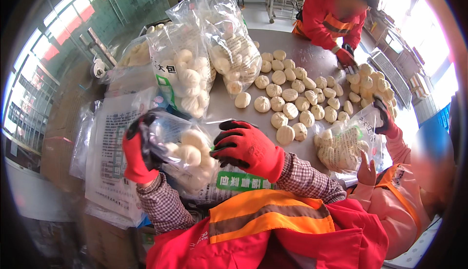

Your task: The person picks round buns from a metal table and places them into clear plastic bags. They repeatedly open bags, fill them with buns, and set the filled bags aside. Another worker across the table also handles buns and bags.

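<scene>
My left hand (144, 148), in a red and black work glove, grips the gathered upper left side of a clear plastic bag (166, 126). Pale steamed buns (190, 153) fill the bag, which rests before me at the table's near edge. My right hand (248, 148), gloved alike, is at the bag's right side with its fingers spread and curved. Its fingertips overlap the bag's edge, and whether they grip the film is hidden. Beneath lies a printed bag with a green panel (239, 180).
Filled bags (182, 82) stand ahead; flat printed bags (117, 152) lie left. Loose buns (290, 95) cover part of the steel table (234, 113). A co-worker's gloved hand (345, 58) is by a bun pile (369, 82); another person at right handles a filled bag (338, 148).
</scene>
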A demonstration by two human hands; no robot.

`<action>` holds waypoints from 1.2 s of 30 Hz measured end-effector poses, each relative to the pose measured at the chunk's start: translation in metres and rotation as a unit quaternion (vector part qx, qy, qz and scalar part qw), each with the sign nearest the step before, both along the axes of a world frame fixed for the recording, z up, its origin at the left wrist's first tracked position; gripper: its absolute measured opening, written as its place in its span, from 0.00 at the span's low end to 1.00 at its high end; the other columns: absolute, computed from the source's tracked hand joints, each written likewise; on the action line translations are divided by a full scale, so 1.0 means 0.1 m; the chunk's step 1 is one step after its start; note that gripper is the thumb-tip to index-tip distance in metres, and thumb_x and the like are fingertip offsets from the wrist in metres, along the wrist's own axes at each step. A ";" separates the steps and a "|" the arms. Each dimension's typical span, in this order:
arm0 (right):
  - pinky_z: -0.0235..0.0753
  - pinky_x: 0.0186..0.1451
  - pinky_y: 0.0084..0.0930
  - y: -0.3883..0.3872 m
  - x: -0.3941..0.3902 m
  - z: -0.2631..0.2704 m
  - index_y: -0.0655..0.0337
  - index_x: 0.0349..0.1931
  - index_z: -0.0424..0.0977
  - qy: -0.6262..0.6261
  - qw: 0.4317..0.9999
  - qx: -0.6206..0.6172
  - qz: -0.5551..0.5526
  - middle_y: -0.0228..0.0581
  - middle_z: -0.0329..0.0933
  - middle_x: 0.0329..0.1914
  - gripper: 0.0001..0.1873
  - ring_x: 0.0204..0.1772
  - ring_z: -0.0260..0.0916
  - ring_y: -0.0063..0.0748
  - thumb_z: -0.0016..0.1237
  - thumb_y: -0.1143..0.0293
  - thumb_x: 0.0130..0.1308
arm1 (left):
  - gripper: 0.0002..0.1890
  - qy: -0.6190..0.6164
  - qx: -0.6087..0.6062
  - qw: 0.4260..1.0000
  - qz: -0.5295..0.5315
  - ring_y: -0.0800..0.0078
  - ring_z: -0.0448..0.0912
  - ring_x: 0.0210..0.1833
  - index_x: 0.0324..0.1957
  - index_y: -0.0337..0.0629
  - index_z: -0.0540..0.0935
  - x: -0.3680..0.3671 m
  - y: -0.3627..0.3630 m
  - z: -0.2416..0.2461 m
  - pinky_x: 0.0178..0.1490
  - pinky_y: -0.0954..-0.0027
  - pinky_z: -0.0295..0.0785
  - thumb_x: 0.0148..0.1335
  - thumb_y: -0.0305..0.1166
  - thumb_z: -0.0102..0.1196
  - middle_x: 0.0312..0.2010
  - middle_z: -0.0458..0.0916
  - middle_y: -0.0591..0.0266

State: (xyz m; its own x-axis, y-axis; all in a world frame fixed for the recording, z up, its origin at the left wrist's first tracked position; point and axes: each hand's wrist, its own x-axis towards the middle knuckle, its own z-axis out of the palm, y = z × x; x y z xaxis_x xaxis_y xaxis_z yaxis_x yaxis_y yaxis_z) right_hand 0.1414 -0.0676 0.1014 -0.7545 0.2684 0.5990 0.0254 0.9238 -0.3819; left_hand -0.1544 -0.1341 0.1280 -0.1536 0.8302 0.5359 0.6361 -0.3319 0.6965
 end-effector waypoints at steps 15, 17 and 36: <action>0.69 0.71 0.57 0.18 -0.44 0.69 0.50 0.46 0.79 0.204 0.969 0.139 0.028 0.32 0.80 0.54 0.16 0.64 0.75 0.43 0.58 0.59 0.58 | 0.18 -0.129 0.182 0.974 0.032 0.67 0.79 0.51 0.61 0.33 0.76 -0.54 -0.40 0.40 0.62 0.64 0.70 0.76 0.33 0.47 0.49 0.82 0.55; 0.67 0.73 0.57 0.22 -0.51 0.55 0.49 0.47 0.80 0.177 0.976 0.127 0.021 0.33 0.80 0.54 0.16 0.62 0.76 0.45 0.57 0.56 0.61 | 0.18 -0.452 0.137 0.879 0.061 0.71 0.81 0.38 0.58 0.36 0.79 -0.40 -0.52 0.28 0.44 0.68 0.76 0.75 0.37 0.49 0.37 0.82 0.60; 0.65 0.74 0.55 0.34 0.00 0.17 0.51 0.46 0.80 0.135 0.991 0.008 0.021 0.33 0.82 0.51 0.13 0.60 0.77 0.43 0.60 0.62 0.63 | 0.14 0.097 0.112 0.981 0.126 0.66 0.82 0.42 0.50 0.31 0.84 -0.16 0.06 0.71 0.49 0.66 0.76 0.68 0.30 0.58 0.42 0.86 0.55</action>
